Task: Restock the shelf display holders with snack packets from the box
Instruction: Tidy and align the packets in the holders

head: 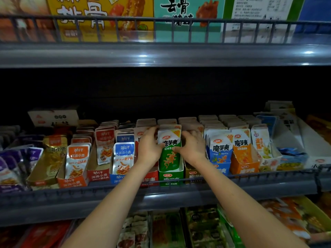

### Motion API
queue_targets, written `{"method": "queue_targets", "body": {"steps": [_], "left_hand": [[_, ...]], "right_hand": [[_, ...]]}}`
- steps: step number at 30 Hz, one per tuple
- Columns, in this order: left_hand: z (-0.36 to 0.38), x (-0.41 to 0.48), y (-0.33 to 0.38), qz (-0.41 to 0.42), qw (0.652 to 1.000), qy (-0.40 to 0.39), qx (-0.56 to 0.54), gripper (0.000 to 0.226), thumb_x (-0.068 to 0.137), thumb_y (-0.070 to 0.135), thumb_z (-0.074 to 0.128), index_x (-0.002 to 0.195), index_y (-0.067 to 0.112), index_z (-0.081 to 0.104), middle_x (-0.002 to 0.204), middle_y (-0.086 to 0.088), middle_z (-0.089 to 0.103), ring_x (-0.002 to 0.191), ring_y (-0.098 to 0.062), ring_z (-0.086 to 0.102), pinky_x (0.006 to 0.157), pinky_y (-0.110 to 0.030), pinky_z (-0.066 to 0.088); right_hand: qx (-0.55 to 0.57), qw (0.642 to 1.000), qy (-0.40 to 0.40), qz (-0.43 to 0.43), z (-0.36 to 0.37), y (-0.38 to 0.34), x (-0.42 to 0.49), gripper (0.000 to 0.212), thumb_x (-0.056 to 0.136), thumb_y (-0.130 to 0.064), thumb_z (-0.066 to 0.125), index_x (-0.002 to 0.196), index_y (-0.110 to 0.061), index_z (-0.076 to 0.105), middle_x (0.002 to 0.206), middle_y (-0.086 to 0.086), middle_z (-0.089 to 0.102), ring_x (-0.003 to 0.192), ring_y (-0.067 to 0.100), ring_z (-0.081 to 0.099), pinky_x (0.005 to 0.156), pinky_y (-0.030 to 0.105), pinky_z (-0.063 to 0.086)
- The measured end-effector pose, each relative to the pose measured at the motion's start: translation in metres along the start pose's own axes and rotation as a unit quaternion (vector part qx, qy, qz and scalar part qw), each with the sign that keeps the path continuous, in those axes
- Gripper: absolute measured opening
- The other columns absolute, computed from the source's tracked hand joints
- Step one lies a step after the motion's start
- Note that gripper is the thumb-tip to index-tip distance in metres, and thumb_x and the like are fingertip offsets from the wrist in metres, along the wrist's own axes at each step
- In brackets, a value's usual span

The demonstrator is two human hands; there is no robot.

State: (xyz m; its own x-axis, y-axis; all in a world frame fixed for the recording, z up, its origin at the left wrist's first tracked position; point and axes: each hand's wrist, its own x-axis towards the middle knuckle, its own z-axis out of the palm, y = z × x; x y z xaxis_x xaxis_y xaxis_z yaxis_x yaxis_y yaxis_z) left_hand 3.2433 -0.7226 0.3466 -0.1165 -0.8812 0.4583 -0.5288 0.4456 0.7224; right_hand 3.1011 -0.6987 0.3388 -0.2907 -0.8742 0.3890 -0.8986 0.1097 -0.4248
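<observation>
A row of green snack packets (170, 153) stands in a green display holder (171, 178) at the middle of the shelf. My left hand (149, 146) grips the left side of the front packets, thumb on the face and fingers reaching behind. My right hand (192, 147) grips the right side the same way. Both hands squeeze the stack from either side. The packets behind the front one are mostly hidden. No supply box is in view.
Neighbouring holders flank it: red (149, 179) and blue (123, 158) on the left, blue (221, 154) and orange (244, 154) on the right. A wire rail (268, 178) runs along the shelf front. Large boxes (100, 18) stand on the shelf above; more packets lie below.
</observation>
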Motion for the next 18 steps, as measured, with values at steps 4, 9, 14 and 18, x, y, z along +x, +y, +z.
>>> {"method": "queue_targets", "body": {"steps": [4, 9, 14, 18], "left_hand": [[0.001, 0.005, 0.000, -0.003, 0.999, 0.020, 0.026, 0.059, 0.077, 0.006, 0.074, 0.131, 0.012, 0.050, 0.126, -0.011, 0.052, 0.115, -0.027, 0.054, 0.097, -0.041, 0.048], [-0.005, 0.003, 0.000, -0.006, 0.999, 0.010, 0.040, 0.059, 0.077, 0.010, 0.076, 0.129, 0.013, 0.050, 0.121, -0.011, 0.051, 0.112, -0.026, 0.053, 0.092, -0.030, 0.045], [-0.020, -0.012, -0.001, 0.020, 1.000, 0.010, 0.021, 0.051, 0.076, 0.012, 0.077, 0.122, 0.013, 0.055, 0.118, -0.007, 0.054, 0.107, -0.021, 0.055, 0.085, -0.022, 0.041], [-0.036, -0.046, 0.007, 0.028, 1.000, 0.003, 0.003, 0.040, 0.081, 0.015, 0.072, 0.118, 0.015, 0.059, 0.123, -0.003, 0.056, 0.107, -0.016, 0.054, 0.088, -0.021, 0.038]], "right_hand": [[0.010, 1.000, 0.011, 0.006, -0.001, -0.005, 0.000, 0.068, 0.078, -0.040, 0.074, 0.134, -0.017, 0.042, 0.135, 0.008, 0.046, 0.129, 0.026, 0.037, 0.104, 0.036, 0.031], [0.064, 0.998, 0.026, -0.004, -0.003, -0.005, -0.012, 0.068, 0.077, -0.036, 0.075, 0.134, -0.017, 0.043, 0.133, 0.008, 0.049, 0.124, 0.026, 0.042, 0.101, 0.036, 0.034], [0.130, 0.989, 0.068, -0.033, -0.024, 0.002, -0.045, 0.065, 0.076, -0.035, 0.076, 0.132, -0.013, 0.050, 0.129, 0.006, 0.055, 0.119, 0.025, 0.049, 0.099, 0.037, 0.041], [0.210, 0.977, 0.034, -0.021, -0.048, 0.010, -0.093, 0.058, 0.079, -0.030, 0.075, 0.130, -0.017, 0.051, 0.118, -0.001, 0.057, 0.108, 0.015, 0.053, 0.093, 0.036, 0.048]]}}
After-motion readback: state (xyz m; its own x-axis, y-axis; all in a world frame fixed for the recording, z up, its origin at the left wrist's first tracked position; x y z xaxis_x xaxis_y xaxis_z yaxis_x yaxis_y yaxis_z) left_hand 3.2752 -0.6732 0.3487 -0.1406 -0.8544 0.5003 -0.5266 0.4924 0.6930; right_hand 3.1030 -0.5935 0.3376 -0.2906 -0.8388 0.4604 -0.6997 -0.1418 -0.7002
